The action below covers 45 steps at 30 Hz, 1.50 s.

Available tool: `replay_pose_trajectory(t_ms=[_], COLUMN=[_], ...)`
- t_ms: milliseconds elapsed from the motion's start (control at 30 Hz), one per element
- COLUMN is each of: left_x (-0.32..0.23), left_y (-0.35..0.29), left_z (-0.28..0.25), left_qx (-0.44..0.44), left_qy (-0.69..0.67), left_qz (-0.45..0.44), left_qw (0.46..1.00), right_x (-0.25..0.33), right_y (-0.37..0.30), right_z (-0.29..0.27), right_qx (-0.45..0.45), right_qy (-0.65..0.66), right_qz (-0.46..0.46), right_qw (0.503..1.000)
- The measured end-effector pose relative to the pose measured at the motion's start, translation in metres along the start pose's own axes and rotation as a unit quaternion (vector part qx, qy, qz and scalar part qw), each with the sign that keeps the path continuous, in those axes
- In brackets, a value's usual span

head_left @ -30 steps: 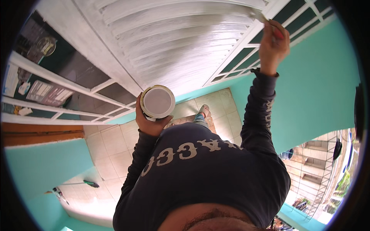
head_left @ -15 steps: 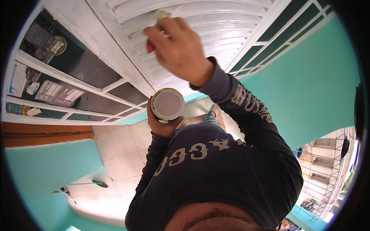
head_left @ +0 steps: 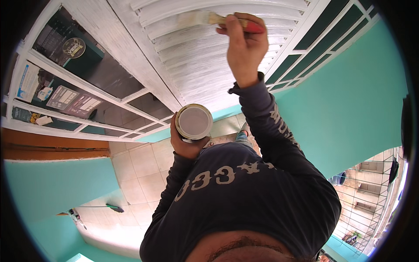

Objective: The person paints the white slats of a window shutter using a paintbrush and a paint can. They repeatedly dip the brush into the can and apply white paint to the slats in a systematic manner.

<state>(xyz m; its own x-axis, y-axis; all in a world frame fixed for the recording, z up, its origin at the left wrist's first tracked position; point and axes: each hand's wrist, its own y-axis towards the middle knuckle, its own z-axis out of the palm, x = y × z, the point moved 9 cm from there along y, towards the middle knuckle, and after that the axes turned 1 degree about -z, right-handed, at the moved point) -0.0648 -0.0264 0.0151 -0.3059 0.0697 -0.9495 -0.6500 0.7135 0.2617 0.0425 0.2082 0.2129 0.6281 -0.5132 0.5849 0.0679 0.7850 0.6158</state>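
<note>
Overhead, the view takes in a teal wall (head_left: pixel 340 100) on the right, running down from a white louvred panel (head_left: pixel 205 65) at the top. The panel's slats are streaked, with darker patches showing between brushy white strokes. Pale floor tiles (head_left: pixel 137 170) lie below on the left. White-framed panes (head_left: pixel 83 78) stand to the left of the louvres, and more panes (head_left: pixel 323 26), dark green, to their right. At the lower right, a wire grille (head_left: pixel 366 205) looks onto a bright area outside. An orange strip (head_left: pixel 52 143) runs under the left panes.

The person wears a dark shirt (head_left: pixel 244 209) with pale lettering across the chest. The left hand (head_left: pixel 185 146) is curled around the side of an open can (head_left: pixel 176 124), gripping it in front of the body, just below the louvres; pale, smooth paint (head_left: pixel 195 123) shows inside. The right hand (head_left: pixel 248 50) is raised and closed on the red-ended handle of a brush (head_left: pixel 214 18), fingers pinched round it. The brush points left, its pale bristles at an upper slat; whether they press on it is hard to tell.

Farther off, a green broom head (head_left: pixel 114 208) rests on the tiles, and a round sticker (head_left: pixel 73 47) sits on a left pane.
</note>
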Motion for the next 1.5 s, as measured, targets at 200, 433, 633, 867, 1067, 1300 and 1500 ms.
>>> replay_pose_trajectory(t_ms=[200,433,633,867,1067,1300,1500], left_x=[-0.001,-0.001,-0.001,-0.003,0.002,-0.001,0.004], left_y=[0.0,0.002,0.003,0.006,0.013,0.007,0.002], left_z=[-0.009,-0.021,-0.03,-0.035,-0.019,-0.02,-0.029], left_qx=[-0.012,-0.023,-0.033,-0.032,0.005,-0.019,-0.033], left_qy=[0.009,0.007,0.03,0.026,0.028,0.002,0.038], left_qz=[0.015,-0.005,0.007,-0.004,-0.009,-0.006,0.002], left_qw=[1.0,1.0,0.999,0.999,1.0,1.0,0.999], right_x=[-0.013,-0.003,0.002,0.007,-0.02,0.035,0.074], right_y=[-0.016,-0.021,-0.026,-0.018,-0.013,0.048,0.012], right_z=[0.039,0.051,0.048,0.011,0.021,-0.091,-0.061], right_qx=[0.073,0.069,0.061,0.016,0.075,-0.051,-0.005], right_qy=[0.044,0.043,-0.035,-0.096,-0.126,-0.161,-0.552], right_qz=[0.079,0.064,-0.007,-0.052,-0.02,-0.078,-0.326], right_qw=[0.993,0.995,0.997,0.994,0.989,0.983,0.767])
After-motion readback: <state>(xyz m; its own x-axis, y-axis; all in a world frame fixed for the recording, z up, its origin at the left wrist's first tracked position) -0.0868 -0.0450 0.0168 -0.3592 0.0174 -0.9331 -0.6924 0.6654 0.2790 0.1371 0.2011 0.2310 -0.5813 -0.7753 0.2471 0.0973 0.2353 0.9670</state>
